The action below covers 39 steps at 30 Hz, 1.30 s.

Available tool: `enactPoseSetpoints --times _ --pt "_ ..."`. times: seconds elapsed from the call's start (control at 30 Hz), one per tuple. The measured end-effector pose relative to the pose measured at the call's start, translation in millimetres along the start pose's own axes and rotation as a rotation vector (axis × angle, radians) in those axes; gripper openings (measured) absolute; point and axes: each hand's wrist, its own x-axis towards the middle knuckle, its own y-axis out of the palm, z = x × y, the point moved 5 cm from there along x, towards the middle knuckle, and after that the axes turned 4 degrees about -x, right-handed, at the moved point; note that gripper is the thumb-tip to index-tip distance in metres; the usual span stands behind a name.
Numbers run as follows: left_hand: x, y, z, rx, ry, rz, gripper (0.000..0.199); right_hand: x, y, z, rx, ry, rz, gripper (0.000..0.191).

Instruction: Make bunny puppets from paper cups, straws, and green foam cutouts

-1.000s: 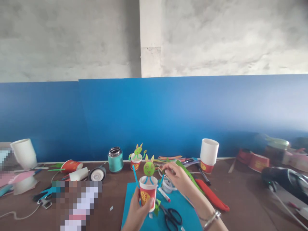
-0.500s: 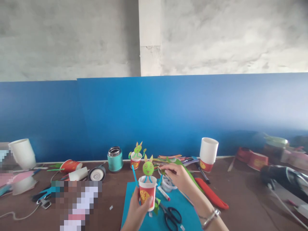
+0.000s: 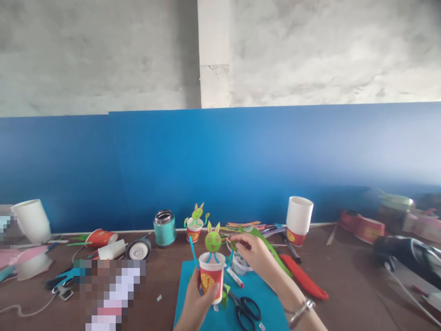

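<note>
My left hand (image 3: 200, 299) is wrapped round a red and white paper cup (image 3: 211, 280), held upright above a blue sheet (image 3: 186, 285). A green paper rabbit head (image 3: 212, 242) with pointed ears rises from the cup on blue stems. A blue strip (image 3: 193, 250) sticks up at the cup's left side, another at its right. My right hand (image 3: 253, 250) is closed in a pinch on a small green paper piece (image 3: 234, 244) by the tip of the right strip. The fingertips partly hide this piece. Below lie black-handled scissors (image 3: 247, 310) and a white marker (image 3: 235, 277).
A similar rabbit cup (image 3: 194, 230) and a teal flask (image 3: 164, 228) stand at the back. Stacked cups (image 3: 299, 220) are at the back right, near a red pouch-like item (image 3: 305, 277). A black lid (image 3: 138, 249) and a tipped red cup (image 3: 101, 238) lie left.
Very little differs. The held cup and its rabbit head have shifted a touch to the right; both hands keep the same grip.
</note>
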Motion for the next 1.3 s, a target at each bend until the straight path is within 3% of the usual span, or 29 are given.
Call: enactPoseSetpoints --times 0.23,0.4,0.6,0.73,0.87,1.03,1.3 --pt "-2.1 1.5 4.6 -0.023 0.016 0.002 0.057 1.7 3.7 -4.4 -0.002 -0.02 0.015 0.024" --pt "-0.6 1.9 4.6 -0.012 -0.007 0.07 0.056 2.7 7.2 -8.1 0.07 0.031 0.011 0.021" --pt "0.5 1.8 10.4 -0.043 -0.008 0.019 0.061 2.2 10.7 -6.8 0.221 0.141 0.025 0.02" --pt "0.1 3.4 10.7 -0.02 -0.003 0.061 0.059 1.9 14.3 -1.9 0.26 0.161 0.027 0.024" --pt "-0.2 3.5 9.3 -0.046 0.003 0.068 0.062 1.6 13.7 2.4 0.292 0.114 -0.04 0.031" --pt "-0.9 4.6 9.9 -0.087 -0.003 0.088 0.062 -1.5 15.3 6.0 0.311 0.017 -0.133 0.026" --pt "0.1 5.5 6.1 -0.135 0.009 0.09 0.063 -1.1 16.1 6.3 0.255 0.053 -0.122 0.028"
